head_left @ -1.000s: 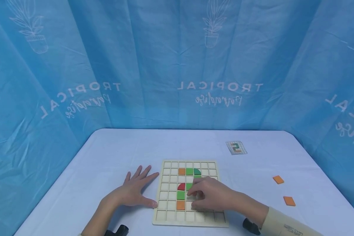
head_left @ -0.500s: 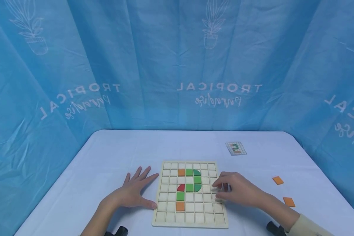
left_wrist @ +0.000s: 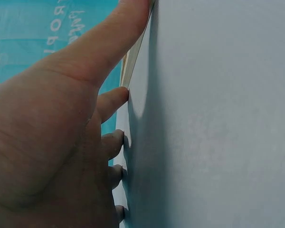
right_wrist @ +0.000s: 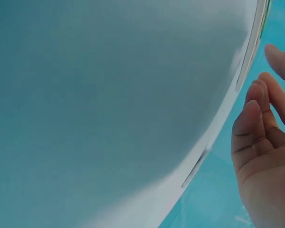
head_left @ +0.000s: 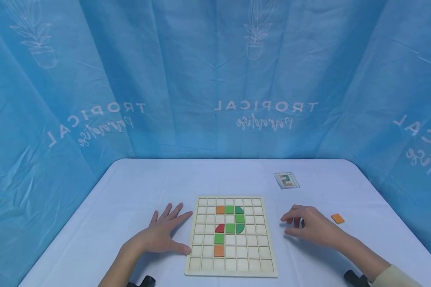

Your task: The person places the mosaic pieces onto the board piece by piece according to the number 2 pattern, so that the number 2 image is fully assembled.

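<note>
A pale wooden grid board (head_left: 253, 264) lies on the table, with orange, green and red tiles in its squares. A red quarter-round tile (head_left: 220, 228) sits left of a green square tile (head_left: 230, 228), and a dark green rounded tile (head_left: 240, 228) fills the square beyond. My left hand (head_left: 161, 235) has its fingers spread on the table, thumb touching the board's left edge. To the right of the board, above the table, my right hand (head_left: 310, 227) hangs loosely curled with nothing in its fingers. Both hands show in their wrist views.
A small pattern card (head_left: 286, 180) lies on the white table (head_left: 158, 175) behind the board. One loose orange tile (head_left: 338, 218) lies beyond the right hand. A blue curtain (head_left: 186, 79) surrounds the table's back and sides.
My right hand has left the board and moved right, uncovering the dark green rounded tile. Its arm now covers the nearer loose orange tile's place. The left hand stays put.
</note>
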Available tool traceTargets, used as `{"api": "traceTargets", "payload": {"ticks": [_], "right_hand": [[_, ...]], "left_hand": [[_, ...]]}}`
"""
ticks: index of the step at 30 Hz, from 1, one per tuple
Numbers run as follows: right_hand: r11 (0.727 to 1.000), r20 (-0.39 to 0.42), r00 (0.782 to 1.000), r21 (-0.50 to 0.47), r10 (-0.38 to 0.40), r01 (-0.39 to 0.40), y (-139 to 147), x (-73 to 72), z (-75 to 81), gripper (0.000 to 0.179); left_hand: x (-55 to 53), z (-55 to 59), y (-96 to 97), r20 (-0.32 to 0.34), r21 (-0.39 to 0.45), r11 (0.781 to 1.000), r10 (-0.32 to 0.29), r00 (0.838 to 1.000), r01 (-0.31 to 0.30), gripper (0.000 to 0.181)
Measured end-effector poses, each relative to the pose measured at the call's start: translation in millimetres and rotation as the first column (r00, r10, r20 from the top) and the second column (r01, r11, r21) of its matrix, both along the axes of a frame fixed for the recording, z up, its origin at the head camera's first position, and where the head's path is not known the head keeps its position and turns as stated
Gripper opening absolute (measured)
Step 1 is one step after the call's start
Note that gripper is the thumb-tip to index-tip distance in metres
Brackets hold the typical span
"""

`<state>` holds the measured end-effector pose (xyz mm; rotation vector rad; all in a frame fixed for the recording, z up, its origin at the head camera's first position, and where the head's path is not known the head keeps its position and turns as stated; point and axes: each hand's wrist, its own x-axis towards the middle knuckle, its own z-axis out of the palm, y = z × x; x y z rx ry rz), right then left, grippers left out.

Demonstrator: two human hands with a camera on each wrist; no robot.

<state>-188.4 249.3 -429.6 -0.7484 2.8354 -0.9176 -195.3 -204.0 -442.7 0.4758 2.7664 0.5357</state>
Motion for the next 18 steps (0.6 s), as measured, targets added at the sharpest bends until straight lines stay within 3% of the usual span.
{"api": "traceTargets", "payload": {"ticks": [7, 18], "right_hand": [[0.998, -0.014, 0.998, 0.025, -0.064, 0.064, 18.2, 0.2, -0.8, 0.026], [0.981, 0.031, 0.981, 0.035, -0.191, 0.190, 47.8, -2.7, 12.0, 0.038]], "left_hand": [[0.9, -1.2, -2.0, -0.008, -0.001, 1.000, -0.005, 1.000, 0.005, 0.109], [2.7, 1.4, -2.2, -0.004, -0.006, 1.000, -0.002, 1.000, 0.002, 0.108]]}}
